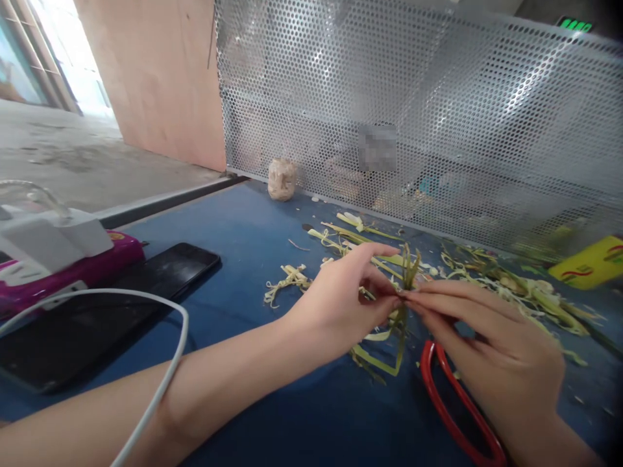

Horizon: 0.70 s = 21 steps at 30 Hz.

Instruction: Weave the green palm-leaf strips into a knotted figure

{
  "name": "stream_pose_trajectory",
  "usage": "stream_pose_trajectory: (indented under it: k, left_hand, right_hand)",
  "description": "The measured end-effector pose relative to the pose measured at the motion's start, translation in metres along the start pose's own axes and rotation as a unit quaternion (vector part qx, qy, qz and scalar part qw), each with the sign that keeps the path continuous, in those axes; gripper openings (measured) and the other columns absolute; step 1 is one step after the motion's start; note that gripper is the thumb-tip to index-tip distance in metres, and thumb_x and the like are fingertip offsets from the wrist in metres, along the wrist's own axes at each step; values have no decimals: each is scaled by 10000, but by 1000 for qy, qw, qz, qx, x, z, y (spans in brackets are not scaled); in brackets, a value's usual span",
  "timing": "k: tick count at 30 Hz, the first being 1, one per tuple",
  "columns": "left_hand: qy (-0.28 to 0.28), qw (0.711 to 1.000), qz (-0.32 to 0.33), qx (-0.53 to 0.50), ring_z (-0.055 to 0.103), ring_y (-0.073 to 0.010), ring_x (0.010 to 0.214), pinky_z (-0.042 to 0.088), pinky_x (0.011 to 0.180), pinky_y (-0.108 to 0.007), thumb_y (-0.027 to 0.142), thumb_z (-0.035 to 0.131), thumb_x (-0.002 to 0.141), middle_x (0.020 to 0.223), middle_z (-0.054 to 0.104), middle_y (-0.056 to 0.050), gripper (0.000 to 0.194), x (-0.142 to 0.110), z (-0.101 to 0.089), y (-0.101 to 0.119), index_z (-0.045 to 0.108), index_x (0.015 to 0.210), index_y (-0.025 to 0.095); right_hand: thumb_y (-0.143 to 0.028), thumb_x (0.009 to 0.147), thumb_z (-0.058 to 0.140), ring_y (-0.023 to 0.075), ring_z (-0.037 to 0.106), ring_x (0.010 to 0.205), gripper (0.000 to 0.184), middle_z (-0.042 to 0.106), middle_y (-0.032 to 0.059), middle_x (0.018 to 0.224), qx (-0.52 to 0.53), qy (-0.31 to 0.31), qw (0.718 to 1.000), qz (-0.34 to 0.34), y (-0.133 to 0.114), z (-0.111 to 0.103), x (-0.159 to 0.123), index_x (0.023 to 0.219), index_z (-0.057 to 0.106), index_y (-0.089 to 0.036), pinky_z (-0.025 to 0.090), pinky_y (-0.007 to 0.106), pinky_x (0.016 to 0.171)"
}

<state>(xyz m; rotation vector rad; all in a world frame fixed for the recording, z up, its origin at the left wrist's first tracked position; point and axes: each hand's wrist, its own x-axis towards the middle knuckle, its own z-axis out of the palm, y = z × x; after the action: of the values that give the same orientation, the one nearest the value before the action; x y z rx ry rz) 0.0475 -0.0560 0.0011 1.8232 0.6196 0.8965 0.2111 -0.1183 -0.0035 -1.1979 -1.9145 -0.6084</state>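
Note:
Both my hands meet above the blue tabletop (233, 253), fingertips nearly touching. Between them is a small bundle of green leaf strips (411, 266), its ends standing up and a long strip hanging below. My left hand (341, 301) pinches the bundle with thumb and fingers. From the other side my right hand (496, 331) has its thumb and fingertips closed on the same spot. Exactly where the strips run inside the pinch is hidden. Under my right hand lies a tool with red looped handles (433, 376), its far end out of sight.
Loose green and pale strips (530, 292) litter the table behind my hands. At left lie a black phone (189, 266), a purple power strip (121, 250) with white plugs, and a white cable (182, 324) crossing my left forearm. A perforated metal screen (316, 97) borders the back; a wrapped roll (282, 179) stands before it.

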Motion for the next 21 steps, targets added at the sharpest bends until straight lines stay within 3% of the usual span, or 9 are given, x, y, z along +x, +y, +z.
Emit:
stream_pose_trajectory:
  k: [4, 8, 14, 18, 21]
  left_hand:
    - [24, 999, 21, 11, 620, -123, 729, 492, 672, -226, 160, 563, 725, 774, 641, 10, 544, -1, 2, -3, 353, 1224, 213]
    - [46, 992, 76, 93, 618, -126, 759, 481, 668, -211, 145, 526, 751, 820, 652, 19, 635, -4, -2, -1, 264, 1319, 255]
    - [11, 952, 196, 236, 584, -169, 961, 415, 890, -283, 199, 430, 831, 1152, 582, 9, 521, -8, -6, 10, 321, 1316, 355]
    - [-55, 934, 208, 287, 582, -146, 906, 412, 888, -294, 203, 297, 879, 1116, 603, -8, 460, -10, -6, 18, 324, 1316, 341]
    - [-61, 915, 249, 311, 546, -161, 1005, 393, 908, -301, 239, 317, 878, 1105, 613, 3, 395, -10, -7, 17, 453, 1234, 342]
  right_hand:
    - [-163, 802, 553, 130, 632, 776, 174, 660, 8, 889, -82, -18, 994, -64, 3, -2, 0, 950, 622, -223, 505, 232, 727]
    - [-185, 820, 525, 142, 629, 803, 155, 654, 8, 900, -103, -25, 993, -51, 3, -1, -1, 944, 605, -233, 489, 248, 765]
    - [-201, 815, 544, 94, 606, 786, 126, 645, -8, 870, -123, -6, 992, -39, -3, -4, 0, 929, 585, -234, 464, 176, 702]
    - [-210, 832, 524, 60, 601, 766, 124, 644, -20, 888, -142, 6, 989, -45, -6, -9, 1, 939, 579, -238, 447, 140, 670]
    - [-238, 854, 479, 101, 612, 779, 110, 647, -2, 915, -120, -7, 992, -23, -5, -11, -1, 896, 581, -239, 460, 195, 669]
